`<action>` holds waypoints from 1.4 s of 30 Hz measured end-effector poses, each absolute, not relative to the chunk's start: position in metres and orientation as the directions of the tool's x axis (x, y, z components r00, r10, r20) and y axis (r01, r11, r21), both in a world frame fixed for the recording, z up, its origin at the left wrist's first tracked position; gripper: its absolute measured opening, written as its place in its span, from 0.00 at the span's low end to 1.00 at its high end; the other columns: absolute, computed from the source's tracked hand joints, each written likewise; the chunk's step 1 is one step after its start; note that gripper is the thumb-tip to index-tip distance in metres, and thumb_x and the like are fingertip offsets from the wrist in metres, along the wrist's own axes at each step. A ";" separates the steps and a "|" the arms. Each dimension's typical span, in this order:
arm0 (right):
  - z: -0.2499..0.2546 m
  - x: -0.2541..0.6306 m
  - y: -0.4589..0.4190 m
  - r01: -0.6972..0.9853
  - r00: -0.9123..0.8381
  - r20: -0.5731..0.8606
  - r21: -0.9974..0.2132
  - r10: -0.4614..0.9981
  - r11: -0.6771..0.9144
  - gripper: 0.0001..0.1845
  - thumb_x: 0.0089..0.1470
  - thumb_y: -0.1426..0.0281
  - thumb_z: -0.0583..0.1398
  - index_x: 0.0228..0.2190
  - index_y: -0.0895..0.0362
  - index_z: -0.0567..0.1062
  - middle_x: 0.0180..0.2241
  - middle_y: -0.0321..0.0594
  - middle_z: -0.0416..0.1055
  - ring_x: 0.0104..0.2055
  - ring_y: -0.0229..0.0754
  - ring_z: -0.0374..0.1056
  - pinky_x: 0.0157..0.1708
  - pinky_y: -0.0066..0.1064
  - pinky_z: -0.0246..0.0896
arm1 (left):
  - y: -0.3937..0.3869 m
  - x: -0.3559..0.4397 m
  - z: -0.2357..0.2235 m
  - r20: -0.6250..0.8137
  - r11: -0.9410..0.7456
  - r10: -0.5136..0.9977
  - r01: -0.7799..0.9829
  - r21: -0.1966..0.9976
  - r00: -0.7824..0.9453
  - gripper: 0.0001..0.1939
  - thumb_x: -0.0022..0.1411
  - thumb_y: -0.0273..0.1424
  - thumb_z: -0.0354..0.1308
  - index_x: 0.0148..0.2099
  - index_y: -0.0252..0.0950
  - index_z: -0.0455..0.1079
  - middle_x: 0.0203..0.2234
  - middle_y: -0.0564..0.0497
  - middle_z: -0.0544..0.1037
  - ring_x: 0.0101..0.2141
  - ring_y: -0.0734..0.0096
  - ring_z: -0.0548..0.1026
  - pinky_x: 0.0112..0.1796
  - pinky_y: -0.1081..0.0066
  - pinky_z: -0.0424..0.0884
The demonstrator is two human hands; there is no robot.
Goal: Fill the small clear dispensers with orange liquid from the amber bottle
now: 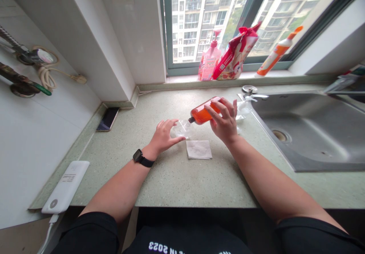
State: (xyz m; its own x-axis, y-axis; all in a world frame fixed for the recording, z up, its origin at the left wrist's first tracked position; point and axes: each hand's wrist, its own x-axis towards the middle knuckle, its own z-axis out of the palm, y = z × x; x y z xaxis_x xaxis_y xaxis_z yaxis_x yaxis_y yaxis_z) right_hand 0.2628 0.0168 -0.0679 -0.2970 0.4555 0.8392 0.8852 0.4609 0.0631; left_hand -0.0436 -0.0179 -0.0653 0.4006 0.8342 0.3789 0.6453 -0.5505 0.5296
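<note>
My right hand is wrapped round an orange bottle that is tipped on its side, neck pointing left and down. The neck meets a small clear container on the green speckled counter. My left hand, with a black watch on the wrist, curls its fingers round that clear container. A folded white tissue lies on the counter just in front of both hands. Whether liquid is flowing I cannot make out.
A steel sink lies to the right, with a clear pump part near its corner. On the windowsill stand a pink pump bottle, a red refill pouch and an orange-capped bottle. A phone and white power bank sit left.
</note>
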 end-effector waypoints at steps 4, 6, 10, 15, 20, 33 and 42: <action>-0.068 0.263 0.017 0.887 -0.292 0.833 0.051 0.470 0.459 0.53 0.62 0.80 0.60 0.75 0.25 0.49 0.67 0.35 0.69 0.73 0.61 0.61 0.74 0.73 0.45 | -0.018 -0.044 -0.065 0.380 -0.548 0.836 0.644 0.533 0.396 0.37 0.62 0.49 0.74 0.67 0.44 0.66 0.54 0.45 0.82 0.56 0.48 0.78 0.64 0.41 0.67; -0.069 0.263 0.017 0.886 -0.294 0.832 0.053 0.470 0.460 0.53 0.62 0.80 0.60 0.75 0.25 0.50 0.67 0.35 0.69 0.73 0.61 0.61 0.74 0.73 0.45 | -0.018 -0.044 -0.066 0.379 -0.546 0.837 0.642 0.538 0.395 0.37 0.62 0.49 0.74 0.67 0.43 0.66 0.54 0.45 0.82 0.56 0.48 0.78 0.63 0.41 0.67; -0.068 0.263 0.017 0.884 -0.294 0.840 0.057 0.456 0.465 0.53 0.62 0.80 0.60 0.75 0.26 0.50 0.66 0.36 0.69 0.72 0.60 0.61 0.74 0.73 0.45 | -0.017 -0.044 -0.066 0.378 -0.546 0.837 0.642 0.538 0.396 0.37 0.62 0.50 0.74 0.67 0.44 0.67 0.53 0.45 0.81 0.56 0.48 0.78 0.63 0.42 0.68; -0.070 0.264 0.017 0.887 -0.288 0.824 0.037 0.488 0.461 0.54 0.62 0.80 0.60 0.75 0.25 0.50 0.67 0.35 0.68 0.73 0.61 0.60 0.75 0.73 0.43 | -0.017 -0.044 -0.066 0.381 -0.550 0.834 0.644 0.531 0.399 0.37 0.62 0.49 0.74 0.67 0.44 0.66 0.53 0.45 0.81 0.56 0.48 0.78 0.63 0.42 0.68; -0.070 0.264 0.017 0.888 -0.284 0.822 0.031 0.493 0.459 0.54 0.61 0.80 0.60 0.74 0.25 0.50 0.68 0.34 0.68 0.74 0.62 0.59 0.75 0.74 0.43 | -0.018 -0.043 -0.066 0.381 -0.550 0.835 0.642 0.534 0.397 0.37 0.62 0.49 0.74 0.67 0.43 0.66 0.53 0.45 0.82 0.56 0.48 0.79 0.64 0.41 0.67; -0.068 0.262 0.016 0.877 -0.289 0.838 0.039 0.462 0.479 0.53 0.62 0.80 0.60 0.75 0.25 0.49 0.67 0.34 0.69 0.73 0.59 0.59 0.75 0.72 0.43 | -0.016 -0.044 -0.067 0.382 -0.549 0.835 0.645 0.532 0.396 0.38 0.62 0.50 0.74 0.67 0.44 0.66 0.53 0.45 0.81 0.56 0.48 0.79 0.63 0.41 0.68; -0.068 0.263 0.017 0.881 -0.291 0.846 0.054 0.447 0.471 0.52 0.62 0.80 0.60 0.74 0.26 0.51 0.66 0.36 0.70 0.74 0.61 0.58 0.74 0.71 0.48 | -0.017 -0.044 -0.066 0.375 -0.545 0.838 0.645 0.536 0.397 0.38 0.62 0.50 0.74 0.67 0.44 0.66 0.53 0.45 0.81 0.56 0.49 0.78 0.63 0.42 0.68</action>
State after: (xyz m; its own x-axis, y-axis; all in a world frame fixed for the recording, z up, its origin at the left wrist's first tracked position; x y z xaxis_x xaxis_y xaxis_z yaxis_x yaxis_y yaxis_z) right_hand 0.2629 0.0167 -0.0681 -0.2909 0.4467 0.8461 0.8807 0.4705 0.0544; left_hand -0.0437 -0.0174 -0.0657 0.3971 0.8379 0.3746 0.6448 -0.5451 0.5358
